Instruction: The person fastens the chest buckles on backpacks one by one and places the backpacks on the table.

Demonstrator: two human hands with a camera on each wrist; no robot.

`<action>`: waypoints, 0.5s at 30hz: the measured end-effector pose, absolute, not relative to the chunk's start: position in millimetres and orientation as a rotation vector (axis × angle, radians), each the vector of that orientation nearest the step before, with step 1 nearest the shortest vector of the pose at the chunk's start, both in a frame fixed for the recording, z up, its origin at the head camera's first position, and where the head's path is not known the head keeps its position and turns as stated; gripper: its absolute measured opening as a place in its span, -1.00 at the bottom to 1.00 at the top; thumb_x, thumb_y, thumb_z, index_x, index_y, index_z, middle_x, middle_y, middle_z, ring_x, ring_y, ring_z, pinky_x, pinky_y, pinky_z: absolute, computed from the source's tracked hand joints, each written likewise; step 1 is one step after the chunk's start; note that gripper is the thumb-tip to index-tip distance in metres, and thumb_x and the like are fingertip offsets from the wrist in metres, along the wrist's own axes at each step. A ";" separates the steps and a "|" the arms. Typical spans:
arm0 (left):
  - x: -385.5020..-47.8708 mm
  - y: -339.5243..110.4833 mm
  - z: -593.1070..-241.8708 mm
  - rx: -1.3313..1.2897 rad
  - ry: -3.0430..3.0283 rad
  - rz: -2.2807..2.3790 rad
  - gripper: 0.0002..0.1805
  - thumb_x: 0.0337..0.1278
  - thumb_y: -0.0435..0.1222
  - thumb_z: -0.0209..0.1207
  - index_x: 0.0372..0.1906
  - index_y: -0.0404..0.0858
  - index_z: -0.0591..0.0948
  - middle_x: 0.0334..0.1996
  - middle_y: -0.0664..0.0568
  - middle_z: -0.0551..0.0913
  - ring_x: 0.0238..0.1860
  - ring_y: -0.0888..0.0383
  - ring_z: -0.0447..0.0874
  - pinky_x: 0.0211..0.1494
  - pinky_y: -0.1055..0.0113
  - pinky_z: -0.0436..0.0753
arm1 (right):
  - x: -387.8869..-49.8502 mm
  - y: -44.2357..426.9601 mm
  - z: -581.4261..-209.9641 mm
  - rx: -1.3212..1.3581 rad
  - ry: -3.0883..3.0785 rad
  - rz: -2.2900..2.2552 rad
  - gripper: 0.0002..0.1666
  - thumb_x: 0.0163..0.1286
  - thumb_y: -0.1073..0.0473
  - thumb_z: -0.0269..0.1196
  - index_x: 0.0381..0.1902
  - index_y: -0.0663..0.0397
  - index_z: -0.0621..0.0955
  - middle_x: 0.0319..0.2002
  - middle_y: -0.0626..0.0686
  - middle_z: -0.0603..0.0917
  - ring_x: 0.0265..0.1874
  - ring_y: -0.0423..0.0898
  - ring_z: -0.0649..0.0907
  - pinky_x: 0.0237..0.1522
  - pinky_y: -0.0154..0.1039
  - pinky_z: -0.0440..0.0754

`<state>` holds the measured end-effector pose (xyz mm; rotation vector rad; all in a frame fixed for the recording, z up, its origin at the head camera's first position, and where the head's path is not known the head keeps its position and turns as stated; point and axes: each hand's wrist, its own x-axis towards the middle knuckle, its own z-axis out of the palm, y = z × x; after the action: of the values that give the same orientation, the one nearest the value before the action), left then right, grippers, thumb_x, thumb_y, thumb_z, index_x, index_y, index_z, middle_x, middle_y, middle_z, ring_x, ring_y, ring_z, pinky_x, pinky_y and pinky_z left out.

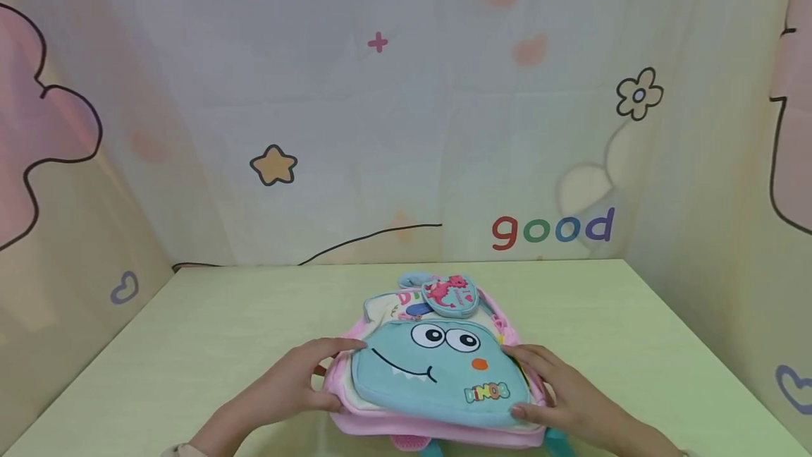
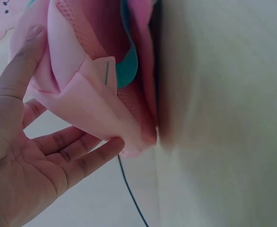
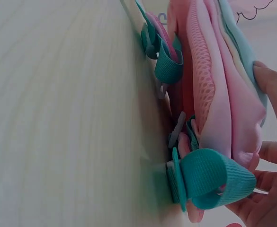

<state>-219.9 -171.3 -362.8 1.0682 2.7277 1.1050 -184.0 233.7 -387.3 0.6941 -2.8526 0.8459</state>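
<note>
Two hands grip a pink and teal backpack point(image 1: 438, 364), its cartoon face up, at six o'clock in the head view on the near part of the table. At nine o'clock on the bag, the left hand point(image 1: 294, 378) holds the pink side, thumb and fingers parted around its edge. At three o'clock, the right hand point(image 1: 567, 392) grips the opposite side, fingers curved round it and thumb against the corner of the teal pocket point(image 1: 419, 383). A teal strap point(image 1: 559, 443) hangs out at four o'clock, and a round dragon-print pouch point(image 1: 450, 296) sits at twelve. Behind, the pale green table point(image 1: 254, 309) meets a printed backdrop point(image 1: 412, 139), with a star point(image 1: 274, 166) toward eleven o'clock and multicoloured "good" lettering point(image 1: 553, 230) toward one.
</note>
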 end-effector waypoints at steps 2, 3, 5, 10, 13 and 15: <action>-220.9 -171.5 -356.6 1.075 2.718 1.135 -0.28 -0.14 -0.25 0.43 0.25 0.01 0.47 0.14 0.09 0.57 0.03 0.26 0.46 0.00 0.34 0.64 | -183.1 233.1 -386.4 0.683 -2.866 0.900 -0.16 0.19 -0.22 0.30 0.40 -0.24 0.31 0.27 0.00 0.43 0.10 -0.06 0.49 -0.01 -0.23 0.63; -221.3 -171.5 -353.2 1.081 2.719 1.147 -0.30 -0.12 -0.24 0.42 0.25 0.00 0.47 0.15 0.07 0.57 0.03 0.26 0.45 0.01 0.34 0.64 | -182.6 232.7 -386.3 0.683 -2.864 0.925 -0.17 0.20 -0.20 0.31 0.40 -0.24 0.31 0.27 0.00 0.43 0.10 -0.08 0.48 -0.01 -0.25 0.63; -221.7 -171.9 -346.6 1.099 2.740 1.152 -0.33 -0.10 -0.20 0.42 0.23 0.00 0.48 0.14 0.05 0.58 0.04 0.26 0.46 0.02 0.34 0.63 | -181.1 231.5 -386.4 0.681 -2.866 0.991 -0.19 0.22 -0.15 0.30 0.40 -0.26 0.31 0.27 0.00 0.43 0.09 -0.15 0.48 -0.02 -0.29 0.61; -220.6 -172.9 -330.3 1.138 2.812 1.133 -0.34 -0.12 -0.15 0.43 0.21 0.00 0.52 0.11 0.08 0.60 0.03 0.27 0.48 0.00 0.37 0.61 | -177.9 227.1 -388.5 0.686 -2.843 1.155 -0.24 0.25 -0.06 0.30 0.39 -0.29 0.32 0.28 0.02 0.40 0.07 -0.31 0.45 -0.05 -0.38 0.59; -220.1 -171.3 -320.7 1.178 2.856 1.140 -0.37 -0.12 -0.17 0.43 0.18 -0.04 0.55 0.10 0.06 0.62 0.03 0.26 0.50 0.00 0.36 0.60 | -175.6 224.6 -390.4 0.679 -2.816 1.194 -0.25 0.24 -0.03 0.30 0.37 -0.27 0.33 0.27 0.02 0.41 0.06 -0.33 0.45 -0.05 -0.37 0.58; -220.1 -169.3 -314.3 1.190 2.888 1.147 -0.39 -0.12 -0.20 0.43 0.17 -0.05 0.56 0.10 0.06 0.62 0.04 0.25 0.50 0.00 0.36 0.60 | -173.7 223.1 -391.5 0.668 -2.800 1.216 -0.26 0.24 -0.03 0.30 0.37 -0.26 0.34 0.26 0.01 0.41 0.05 -0.34 0.44 -0.04 -0.36 0.58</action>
<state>-220.1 -169.3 -314.3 1.1897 2.8881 1.1470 -173.7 223.1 -391.5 0.6675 -2.8002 1.2163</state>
